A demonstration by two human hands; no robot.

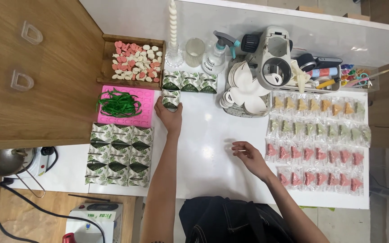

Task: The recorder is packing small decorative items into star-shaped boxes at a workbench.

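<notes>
Left hand (167,116): fingers closed round small leaf-print box (170,98), beside pink mould (147,96).
Right hand (247,153): fingers loosely spread, empty, over white tabletop (203,148) near bagged pink pieces (314,154).

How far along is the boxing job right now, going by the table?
Done: three folded leaf-print boxes stand in a row. In hand: the left hand sets a fourth box in front of them, while the right hand hovers empty over the white table. Left: a stack of flat boxes still unfolded, and rows of wrapped sweets not yet packed.
</notes>
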